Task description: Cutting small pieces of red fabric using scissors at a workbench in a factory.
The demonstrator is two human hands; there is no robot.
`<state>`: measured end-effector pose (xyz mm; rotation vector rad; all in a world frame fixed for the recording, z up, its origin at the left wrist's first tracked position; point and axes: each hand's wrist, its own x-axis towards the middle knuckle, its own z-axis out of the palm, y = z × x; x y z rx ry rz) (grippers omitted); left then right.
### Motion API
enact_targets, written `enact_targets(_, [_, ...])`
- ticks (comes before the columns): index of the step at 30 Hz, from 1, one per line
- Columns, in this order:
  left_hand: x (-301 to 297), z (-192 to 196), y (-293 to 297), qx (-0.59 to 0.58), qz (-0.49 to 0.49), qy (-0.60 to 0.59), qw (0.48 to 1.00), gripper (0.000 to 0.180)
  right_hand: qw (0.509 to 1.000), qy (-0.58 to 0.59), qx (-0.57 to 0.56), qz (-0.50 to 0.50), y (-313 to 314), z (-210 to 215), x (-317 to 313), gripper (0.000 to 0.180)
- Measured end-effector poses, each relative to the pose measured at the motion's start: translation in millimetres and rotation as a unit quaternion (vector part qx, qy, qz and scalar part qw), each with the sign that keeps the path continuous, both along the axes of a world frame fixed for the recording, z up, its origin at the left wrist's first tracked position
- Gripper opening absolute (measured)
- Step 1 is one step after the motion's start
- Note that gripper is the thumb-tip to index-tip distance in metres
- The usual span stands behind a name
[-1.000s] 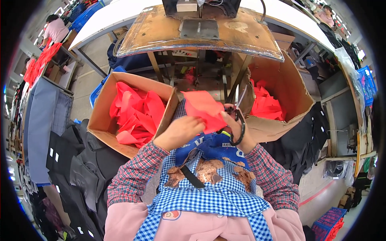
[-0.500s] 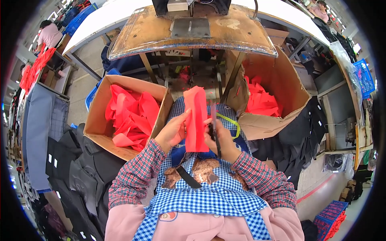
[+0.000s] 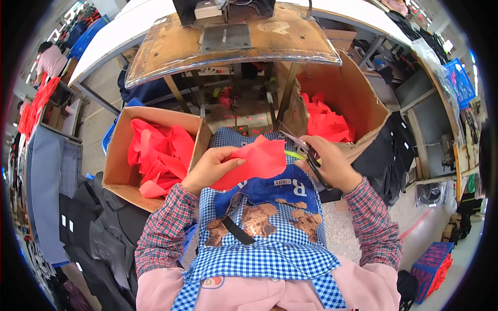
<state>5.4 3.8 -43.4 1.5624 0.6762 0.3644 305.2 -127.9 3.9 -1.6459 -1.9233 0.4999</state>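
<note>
A piece of red fabric [image 3: 259, 157] is pinched at its left edge by my left hand [image 3: 215, 167], thumb on top, and spreads out above my lap. My right hand [image 3: 330, 159] grips a pair of scissors [image 3: 307, 151], apart from the fabric on its right side. The scissors' blades point up and to the left. Below both hands lies my blue checked apron [image 3: 267, 259] with brown bear shapes and a dark strip [image 3: 238, 231] on it. Behind the scissors shows a yellow-green band [image 3: 293, 155], partly hidden.
An open carton [image 3: 111, 166] of red fabric pieces stands at the left, another carton [image 3: 373, 101] of red pieces at the right. A worn wooden worktable [image 3: 176, 49] is ahead. Black garment pieces [image 3: 111, 233] hang at the left, more [image 3: 386, 155] at the right. A blue crate [image 3: 433, 269] sits lower right.
The red fabric has turned from upright to lying across, opened wider. My right hand with the scissors has moved right, away from it; my left hand has shifted slightly left. The view has shifted a little.
</note>
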Motion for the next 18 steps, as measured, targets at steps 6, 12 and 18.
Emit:
enact_targets(6, [5,-2,-4,0.004,-0.033,0.011,0.999,0.026,0.982,-0.114,-0.103,0.107,12,32,24,0.054])
enact_targets(12, [6,1,-10,0.038,-0.049,0.027,0.998,0.026,0.963,-0.158,-0.120,0.184,23,40,23,0.052])
enact_targets(18, [6,2,-13,0.080,-0.051,0.027,0.995,0.024,0.954,-0.160,-0.138,0.214,26,41,24,0.050])
